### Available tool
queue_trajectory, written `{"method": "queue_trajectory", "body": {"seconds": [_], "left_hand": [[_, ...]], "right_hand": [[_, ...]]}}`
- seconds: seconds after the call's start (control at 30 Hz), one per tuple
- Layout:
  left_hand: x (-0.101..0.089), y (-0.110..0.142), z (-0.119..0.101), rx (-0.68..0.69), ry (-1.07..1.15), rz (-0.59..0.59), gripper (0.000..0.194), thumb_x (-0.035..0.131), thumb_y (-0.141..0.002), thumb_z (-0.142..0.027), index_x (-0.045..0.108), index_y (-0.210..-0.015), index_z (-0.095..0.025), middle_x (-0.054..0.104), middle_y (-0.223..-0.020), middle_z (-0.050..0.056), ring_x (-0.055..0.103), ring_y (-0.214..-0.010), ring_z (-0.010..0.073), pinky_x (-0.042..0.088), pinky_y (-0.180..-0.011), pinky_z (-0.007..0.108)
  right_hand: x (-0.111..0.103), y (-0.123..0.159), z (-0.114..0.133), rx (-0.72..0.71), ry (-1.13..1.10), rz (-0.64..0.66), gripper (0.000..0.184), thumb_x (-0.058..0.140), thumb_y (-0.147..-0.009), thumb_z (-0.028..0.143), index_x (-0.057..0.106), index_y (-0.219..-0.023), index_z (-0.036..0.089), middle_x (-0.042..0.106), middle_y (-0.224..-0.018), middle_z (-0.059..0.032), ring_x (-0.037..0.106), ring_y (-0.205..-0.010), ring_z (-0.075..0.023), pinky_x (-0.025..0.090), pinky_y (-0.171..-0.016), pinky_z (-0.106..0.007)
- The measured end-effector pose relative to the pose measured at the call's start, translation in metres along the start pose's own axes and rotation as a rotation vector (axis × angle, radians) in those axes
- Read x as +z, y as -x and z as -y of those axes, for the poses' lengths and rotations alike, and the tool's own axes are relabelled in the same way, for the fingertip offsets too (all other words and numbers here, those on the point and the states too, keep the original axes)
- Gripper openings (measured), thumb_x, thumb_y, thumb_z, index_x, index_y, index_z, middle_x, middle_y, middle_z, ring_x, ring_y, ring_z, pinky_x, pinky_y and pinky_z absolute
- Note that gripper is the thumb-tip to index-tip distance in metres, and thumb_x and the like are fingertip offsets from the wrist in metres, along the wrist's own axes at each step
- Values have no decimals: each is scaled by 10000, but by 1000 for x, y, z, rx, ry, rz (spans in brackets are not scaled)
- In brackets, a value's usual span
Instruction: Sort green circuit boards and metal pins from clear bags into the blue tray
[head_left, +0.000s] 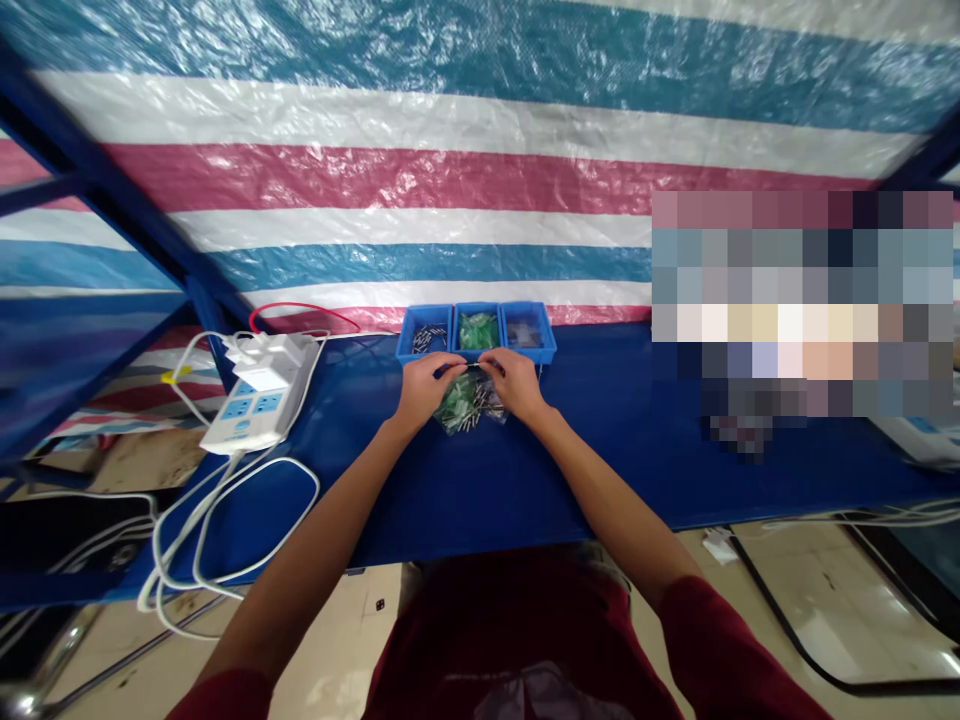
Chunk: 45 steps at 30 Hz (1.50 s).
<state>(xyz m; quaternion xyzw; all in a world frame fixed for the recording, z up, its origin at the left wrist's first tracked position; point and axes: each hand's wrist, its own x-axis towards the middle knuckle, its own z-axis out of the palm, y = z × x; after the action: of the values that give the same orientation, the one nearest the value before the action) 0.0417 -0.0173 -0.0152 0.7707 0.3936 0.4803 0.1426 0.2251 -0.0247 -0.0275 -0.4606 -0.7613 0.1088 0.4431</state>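
Left hand (424, 388), right hand (519, 385) pinch thin rod (472, 365) in front of blue bins (453, 326); slack grip could drop it.

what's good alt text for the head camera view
A person's left hand and right hand pinch a small thin piece between them, above metal pins and green material on a blue table. Three blue bins stand just behind; a white power strip lies to the left.

Striped tarpaulin wall (450, 180), pale tiled floor (337, 640)
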Motion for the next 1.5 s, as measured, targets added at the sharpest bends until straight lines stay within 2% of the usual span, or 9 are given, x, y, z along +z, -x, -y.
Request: {"method": "queue_trajectory", "body": {"seconds": [0.13, 0.3, 0.57, 0.7, 0.97, 1.07, 1.17, 1.27, 1.5], "left_hand": [[0, 0, -1, -67, 49, -68, 200, 667, -836, -373, 745, -834, -189, 759, -846, 41, 695, -767, 187, 546, -780, 296], [2, 0, 1, -148, 148, -60, 256, 702, -792, -427, 757, -869, -189, 762, -865, 49, 700, -786, 196, 558, -799, 316], [11, 1, -3, -436, 563, -39, 381, 816, -637, -461, 730, -843, -152, 730, -759, 57, 668, -674, 176, 554, -687, 314], [16, 2, -6, -502, 672, -37, 409, 813, -622, -495, 701, -811, -149, 711, -733, 64, 674, -718, 189, 541, -699, 323], [4, -4, -3, -430, 647, -12, 412, 682, -768, -551, 469, -755, -199, 686, -744, 22, 638, -636, 139, 521, -634, 283], [-4, -7, -2, -364, 474, 46, 355, 659, -801, -518, 515, -805, -193, 612, -626, -22, 556, -517, 113, 453, -548, 245], [-9, -7, -4, -304, 327, 85, 293, 664, -808, -455, 590, -913, -191, 487, -542, -67, 472, -478, 101, 367, -505, 228], [-8, -6, -7, -320, 393, 139, 355, 674, -797, -437, 536, -1038, -216, 415, -506, -100, 409, -430, 93, 308, -467, 219], [-2, -3, -9, -375, 511, 132, 313, 693, -777, -421, 507, -918, -212, 425, -453, -105, 372, -373, 66, 278, -408, 190]], "right_hand": [[2, 0, 2, -1, -92, -44, 151, 560, -920, 220, 707, -923, 185, 713, -918, -68, 639, -783, -177, 482, -746, -277], [4, 1, 5, 52, -110, -90, 193, 540, -935, 262, 693, -845, 187, 707, -850, -58, 625, -759, -174, 473, -753, -277], [2, 1, 15, 106, -111, -13, 309, 435, -972, 312, 615, -753, 188, 652, -768, -35, 580, -728, -155, 434, -743, -250], [0, 1, 19, 136, -121, 1, 356, 396, -983, 354, 579, -723, 195, 619, -710, -15, 554, -678, -142, 415, -709, -236], [1, 4, 19, 188, -121, -63, 530, 309, -1003, 475, 463, -570, 211, 514, -535, 11, 501, -543, -133, 357, -611, -251], [-3, 4, 19, 197, -103, -135, 514, 322, -1004, 452, 528, -605, 202, 547, -566, 0, 520, -561, -139, 376, -628, -256], [-7, 3, 18, 173, -93, -162, 399, 380, -994, 395, 646, -788, 181, 655, -746, -36, 567, -661, -150, 421, -684, -257], [-7, 3, 17, 96, -121, -82, 280, 454, -973, 346, 681, -985, 182, 683, -910, -57, 586, -737, -152, 454, -727, -259], [-1, 5, 14, -7, -135, 73, 243, 500, -961, 347, 684, -925, 193, 653, -871, -50, 573, -762, -153, 457, -739, -262]]}}
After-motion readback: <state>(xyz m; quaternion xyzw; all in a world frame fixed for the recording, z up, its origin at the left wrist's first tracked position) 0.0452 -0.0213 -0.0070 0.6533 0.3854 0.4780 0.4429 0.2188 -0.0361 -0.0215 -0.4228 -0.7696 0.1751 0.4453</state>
